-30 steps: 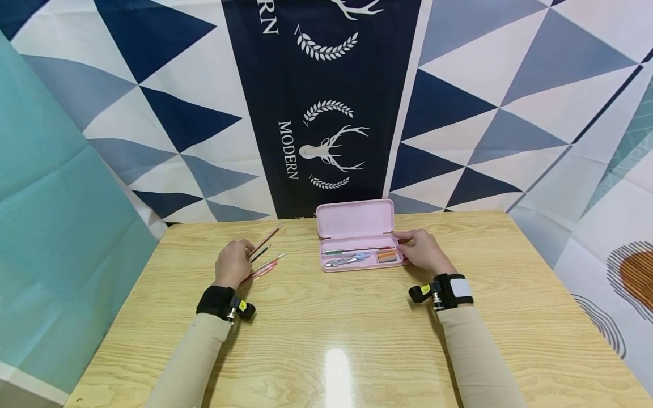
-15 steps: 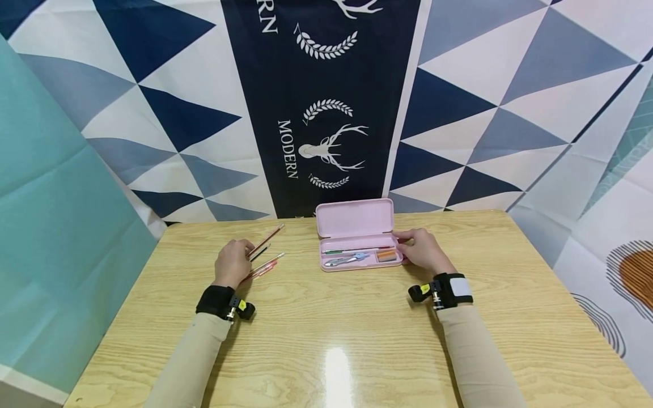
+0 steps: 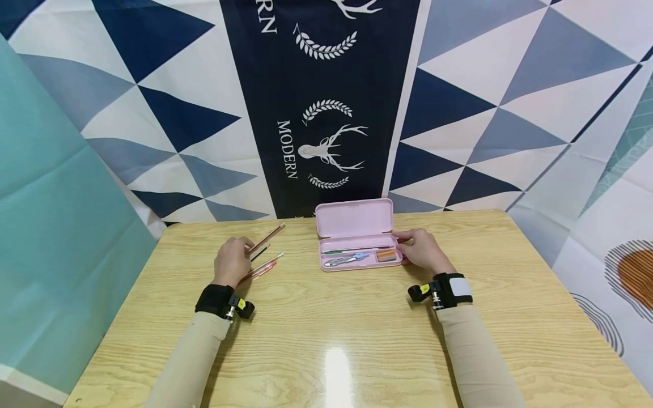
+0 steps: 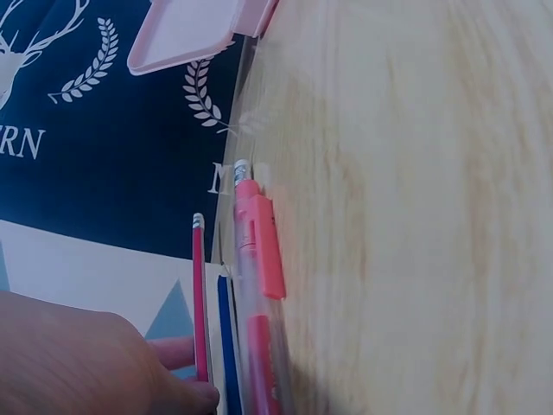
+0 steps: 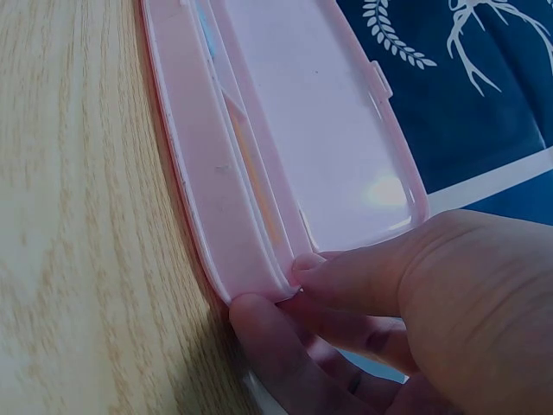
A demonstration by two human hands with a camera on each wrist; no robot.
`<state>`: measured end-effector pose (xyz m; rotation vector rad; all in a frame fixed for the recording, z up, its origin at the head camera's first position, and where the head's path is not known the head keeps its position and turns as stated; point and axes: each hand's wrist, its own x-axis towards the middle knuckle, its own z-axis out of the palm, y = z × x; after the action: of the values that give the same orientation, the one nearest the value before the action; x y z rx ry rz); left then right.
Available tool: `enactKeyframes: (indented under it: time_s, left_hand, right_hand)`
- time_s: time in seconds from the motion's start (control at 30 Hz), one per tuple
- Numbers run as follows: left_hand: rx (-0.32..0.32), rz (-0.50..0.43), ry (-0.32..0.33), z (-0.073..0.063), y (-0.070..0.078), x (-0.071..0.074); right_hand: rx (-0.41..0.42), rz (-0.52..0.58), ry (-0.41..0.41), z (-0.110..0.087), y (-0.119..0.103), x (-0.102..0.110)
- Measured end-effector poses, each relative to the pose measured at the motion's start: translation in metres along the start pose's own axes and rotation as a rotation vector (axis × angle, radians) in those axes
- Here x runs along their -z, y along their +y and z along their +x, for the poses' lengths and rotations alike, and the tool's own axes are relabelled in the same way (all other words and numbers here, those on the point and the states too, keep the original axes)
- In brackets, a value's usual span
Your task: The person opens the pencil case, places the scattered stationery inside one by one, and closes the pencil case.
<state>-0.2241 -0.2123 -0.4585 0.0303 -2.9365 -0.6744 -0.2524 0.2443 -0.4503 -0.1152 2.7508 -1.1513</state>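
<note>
My left hand pinches a reddish pencil between thumb and finger, its eraser end pointing away and raised a little. Beside it on the table lie a dark blue pencil and a pink mechanical pencil with a clip. A pink pencil case stands with its lid up at the table's back. Inside are a green-and-red pencil, a compass and an orange-and-grey eraser. My right hand grips the case's right end, thumb on the rim and fingers outside.
The wooden table ends at a patterned cloth backdrop just behind the case. A teal cloth hangs along the left side. Both wrists wear black straps with small cameras.
The pencil in my left hand has shifted very slightly, its eraser end up and to the right. My right hand and the case stay still.
</note>
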Motion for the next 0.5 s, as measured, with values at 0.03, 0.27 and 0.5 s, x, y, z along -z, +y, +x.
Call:
enactKeyframes:
  time_s: [0.03,0.27,0.5]
  left_hand:
    - [-0.001,0.001,0.001,0.0003,0.0002,0.0007]
    - [-0.011,0.004,0.020,0.0017,0.0016,0.0060]
    - [-0.007,0.008,0.035,0.0034,0.0044,0.0101]
  right_hand:
    - [0.001,0.001,-0.002,0.0001,0.0001,0.0001]
    - [-0.003,0.004,-0.010,0.0027,0.0005,0.0017]
    - [0.005,0.006,-0.016,0.0051,0.0010,0.0034]
